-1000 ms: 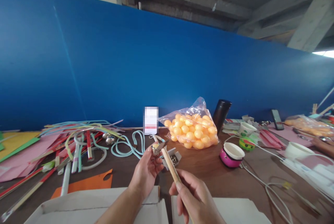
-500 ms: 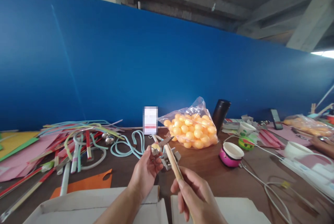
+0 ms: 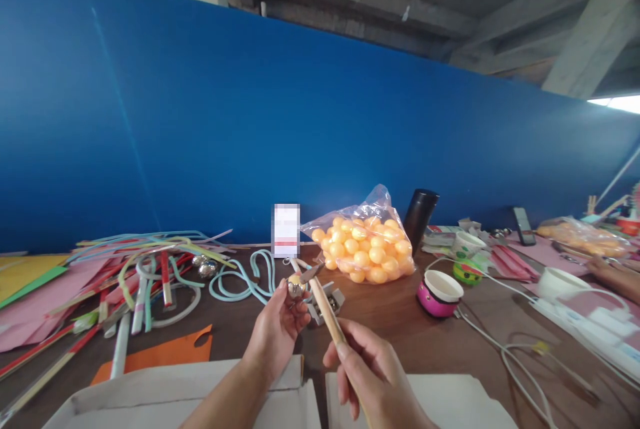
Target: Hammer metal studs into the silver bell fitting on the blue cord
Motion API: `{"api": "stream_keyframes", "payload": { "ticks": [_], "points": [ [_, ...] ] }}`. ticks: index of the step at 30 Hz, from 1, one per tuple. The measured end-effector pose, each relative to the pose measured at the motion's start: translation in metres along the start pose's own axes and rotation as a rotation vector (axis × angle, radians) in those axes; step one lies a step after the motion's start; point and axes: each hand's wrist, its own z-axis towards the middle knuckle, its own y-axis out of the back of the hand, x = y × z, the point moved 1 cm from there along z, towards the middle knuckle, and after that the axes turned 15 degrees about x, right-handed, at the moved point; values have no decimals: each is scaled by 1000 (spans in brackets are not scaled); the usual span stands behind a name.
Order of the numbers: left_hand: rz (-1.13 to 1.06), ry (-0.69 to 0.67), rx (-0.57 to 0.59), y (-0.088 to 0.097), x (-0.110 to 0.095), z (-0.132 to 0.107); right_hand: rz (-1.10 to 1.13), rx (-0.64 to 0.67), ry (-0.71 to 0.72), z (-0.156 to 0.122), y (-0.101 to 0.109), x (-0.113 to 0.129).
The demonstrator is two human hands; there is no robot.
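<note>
My left hand (image 3: 274, 334) pinches a small silver bell (image 3: 296, 287) between its fingertips, raised over the table. My right hand (image 3: 371, 381) is closed round a wooden-handled tool (image 3: 326, 312), whose metal tip points at the bell. Just behind the bell lies a small grey box (image 3: 325, 301) with dark metal bits in it. A clear bag of orange balls (image 3: 362, 251) sits behind that.
Coloured paper strips, tubes and a pale blue cord (image 3: 245, 277) crowd the left. A pink-based white pot (image 3: 438, 291), black cylinder (image 3: 420, 217), cups, a phone (image 3: 522, 225) and white cables (image 3: 505, 342) lie right. White cardboard (image 3: 165, 396) lies nearest me. Another person's arm (image 3: 617, 276) rests far right.
Both hands have stayed almost still. The bell and tool tip remain together; the view has drifted slightly.
</note>
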Motion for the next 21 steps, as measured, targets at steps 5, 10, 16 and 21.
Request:
{"api": "stream_keyframes", "payload": {
  "ticks": [5,10,16,21],
  "points": [
    [0,2,15,1,0,1,-8,-63,13,0,-1,1],
    [8,1,-12,2,0,3,-11,-14,2,0,-1,2],
    [7,9,1,2,0,2,38,-72,60,-2,-2,0],
    [8,2,-7,4,1,2,-6,-14,34,-1,-4,-1]
  ]
}}
